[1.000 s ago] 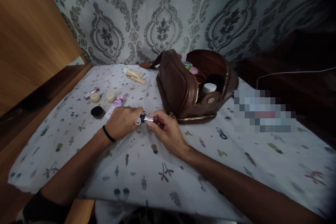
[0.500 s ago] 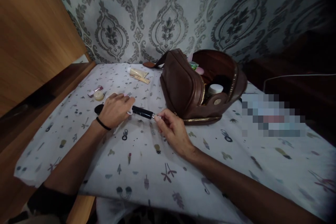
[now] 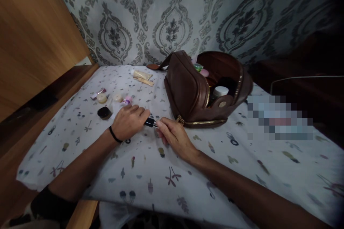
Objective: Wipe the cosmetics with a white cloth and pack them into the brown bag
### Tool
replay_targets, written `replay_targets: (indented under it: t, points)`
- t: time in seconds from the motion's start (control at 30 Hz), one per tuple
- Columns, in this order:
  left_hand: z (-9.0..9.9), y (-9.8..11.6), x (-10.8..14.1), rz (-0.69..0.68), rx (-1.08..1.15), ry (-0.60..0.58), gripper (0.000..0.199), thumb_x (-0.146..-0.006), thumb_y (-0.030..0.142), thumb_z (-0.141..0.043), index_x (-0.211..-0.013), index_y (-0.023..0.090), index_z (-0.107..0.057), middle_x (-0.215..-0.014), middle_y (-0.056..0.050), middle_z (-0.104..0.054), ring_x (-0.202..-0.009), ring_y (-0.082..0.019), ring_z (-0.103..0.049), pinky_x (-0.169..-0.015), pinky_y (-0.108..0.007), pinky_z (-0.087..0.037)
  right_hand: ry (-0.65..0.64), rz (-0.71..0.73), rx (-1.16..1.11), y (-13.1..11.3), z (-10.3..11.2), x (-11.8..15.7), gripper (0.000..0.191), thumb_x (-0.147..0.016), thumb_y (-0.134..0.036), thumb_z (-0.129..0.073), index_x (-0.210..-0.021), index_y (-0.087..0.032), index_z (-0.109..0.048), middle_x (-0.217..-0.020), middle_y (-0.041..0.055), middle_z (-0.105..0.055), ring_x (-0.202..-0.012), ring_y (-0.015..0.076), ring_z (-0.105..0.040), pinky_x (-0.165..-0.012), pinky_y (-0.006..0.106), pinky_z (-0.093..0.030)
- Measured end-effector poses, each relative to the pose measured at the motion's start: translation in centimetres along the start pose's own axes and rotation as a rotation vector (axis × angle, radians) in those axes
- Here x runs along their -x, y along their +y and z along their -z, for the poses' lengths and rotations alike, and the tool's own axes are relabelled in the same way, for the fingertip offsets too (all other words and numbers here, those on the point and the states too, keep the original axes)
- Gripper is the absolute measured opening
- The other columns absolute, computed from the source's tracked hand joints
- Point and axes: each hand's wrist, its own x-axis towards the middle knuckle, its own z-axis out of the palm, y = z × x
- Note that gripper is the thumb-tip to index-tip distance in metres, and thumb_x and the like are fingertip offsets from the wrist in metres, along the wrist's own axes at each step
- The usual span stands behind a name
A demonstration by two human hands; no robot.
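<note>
My left hand (image 3: 130, 121), with a black band at its wrist, is closed around the far part of a black cosmetic tube (image 3: 149, 122). Only a short length of the tube shows past its fingers. My right hand (image 3: 176, 136) pinches the tube's silvery end between thumb and fingers. Both hands are just above the cloth, close together. Beyond my left hand sit a round black jar (image 3: 104, 112), two small cream-coloured jars (image 3: 101, 98) and a small purple-and-pink item (image 3: 127, 100).
A brown bag (image 3: 185, 86) stands unzipped behind my right hand, a white-lidded container (image 3: 220, 91) inside it. A cream tube (image 3: 142, 74) and a beige stick (image 3: 144, 81) lie further back. A pink item (image 3: 98, 93) is at left. Patterned cloth (image 3: 150, 171) covers the table; a wooden cabinet (image 3: 34, 35) borders it.
My left hand has slid right along the tube, covering more of it and coming nearer my right hand. The black jar, a cream jar and the purple-and-pink item now show more.
</note>
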Motion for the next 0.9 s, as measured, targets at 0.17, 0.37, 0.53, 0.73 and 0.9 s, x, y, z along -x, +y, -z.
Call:
replay_targets:
  t: [0.17,0.37,0.53,0.73,0.9]
  points:
    - [-0.5,1.6,0.0,-0.042,0.087,-0.027,0.021,-0.094,0.018,-0.045,-0.081,0.017,-0.061,-0.069,-0.005,-0.064,-0.067,-0.019,-0.060,-0.060,-0.031,-0.043,-0.033,0.047,0.001,0.0,-0.1,0.1,0.047,-0.095,-0.058,-0.046,-0.066,-0.022,-0.046,-0.050,-0.0057,-0.045,-0.049,0.0114,-0.044,-0.053,0.025,-0.036]
    - [-0.8,1.7,0.0,-0.057,0.157,-0.065,0.019,-0.093,0.019,-0.045,-0.084,0.018,-0.061,-0.069,-0.004,-0.063,-0.067,-0.019,-0.060,-0.060,-0.031,-0.043,-0.011,0.073,-0.028,0.3,-0.4,0.1,0.032,-0.092,-0.046,-0.056,-0.073,-0.021,-0.053,-0.059,-0.0044,-0.047,-0.057,0.0123,-0.045,-0.055,0.024,-0.036]
    - [-0.8,0.3,0.1,-0.062,0.084,-0.031,0.016,-0.091,0.019,-0.049,-0.083,0.018,-0.062,-0.068,-0.003,-0.065,-0.065,-0.018,-0.061,-0.056,-0.030,-0.039,0.036,0.084,-0.056,0.4,-0.4,0.0,0.023,-0.089,-0.038,-0.060,-0.076,-0.020,-0.054,-0.063,-0.0039,-0.048,-0.059,0.0119,-0.044,-0.056,0.024,-0.035]
    - [-0.5,-2.2,0.3,0.032,0.017,0.011,0.024,-0.093,0.022,-0.047,-0.077,0.018,-0.063,-0.066,-0.005,-0.066,-0.064,-0.019,-0.061,-0.057,-0.030,-0.038,0.096,0.064,-0.094,0.1,-0.1,0.0,0.031,-0.089,-0.049,-0.061,-0.078,-0.021,-0.053,-0.064,-0.0027,-0.052,-0.059,0.0126,-0.048,-0.056,0.025,-0.038]
    - [-0.6,-3.5,0.8,0.058,0.127,-0.002,0.036,-0.095,0.045,-0.049,-0.076,0.018,-0.061,-0.066,-0.004,-0.064,-0.062,-0.018,-0.059,-0.054,-0.026,-0.036,0.117,0.004,-0.176,0.0,0.3,-0.2,0.037,-0.089,-0.057,-0.059,-0.081,-0.021,-0.053,-0.060,-0.0037,-0.053,-0.051,0.0111,-0.046,-0.048,0.023,-0.036]
